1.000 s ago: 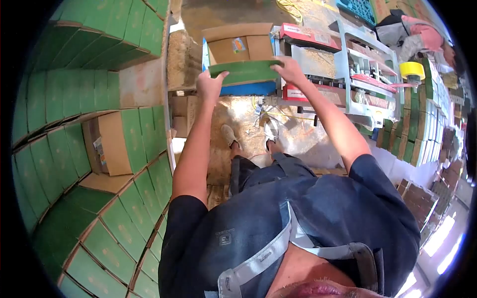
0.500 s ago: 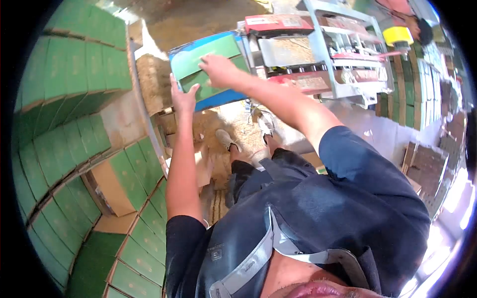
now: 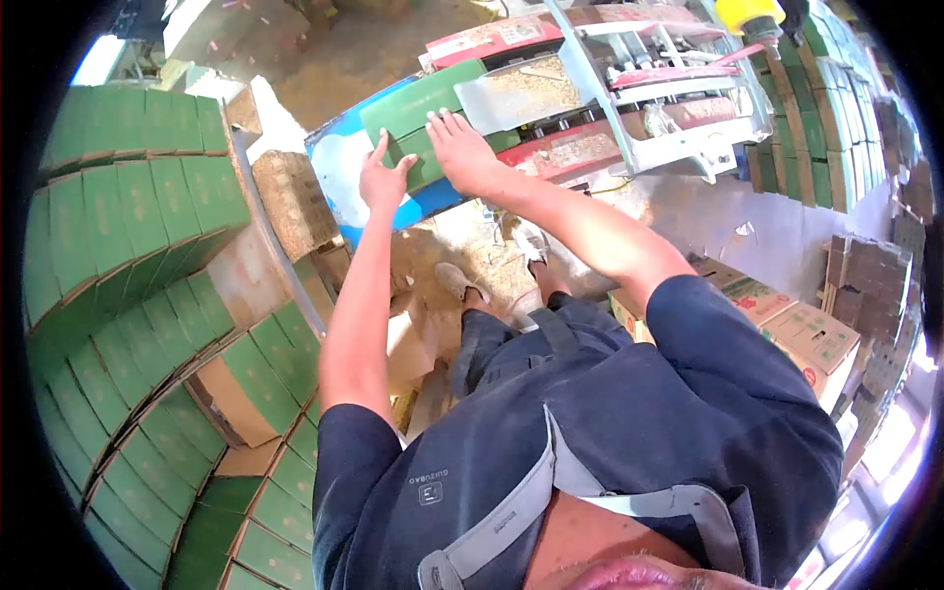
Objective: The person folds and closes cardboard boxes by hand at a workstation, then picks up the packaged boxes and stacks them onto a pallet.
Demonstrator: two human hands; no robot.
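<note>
A green carton (image 3: 418, 103) lies on the blue table (image 3: 433, 200), its far end reaching the red-railed machine (image 3: 575, 147). A seam between its top flaps runs along its length. My left hand (image 3: 382, 179) rests at the carton's near left end, thumb and fingers apart. My right hand (image 3: 460, 155) lies on the carton's top with its fingers stretched out flat. A metal plate (image 3: 536, 87) of the machine sits close to the carton's right end.
Stacked green cartons (image 3: 128, 211) fill shelving on my left. The machine's grey frame (image 3: 600, 79) carries a yellow roll (image 3: 749, 14). Brown printed boxes (image 3: 787, 324) stand on my right, with more stacked green cartons (image 3: 811, 128) behind. Wood shavings cover the floor (image 3: 482, 246).
The green carton has slid right along the blue table toward the machine, baring the table's left end. Both my hands have moved right with it, and my right hand has flattened onto its top.
</note>
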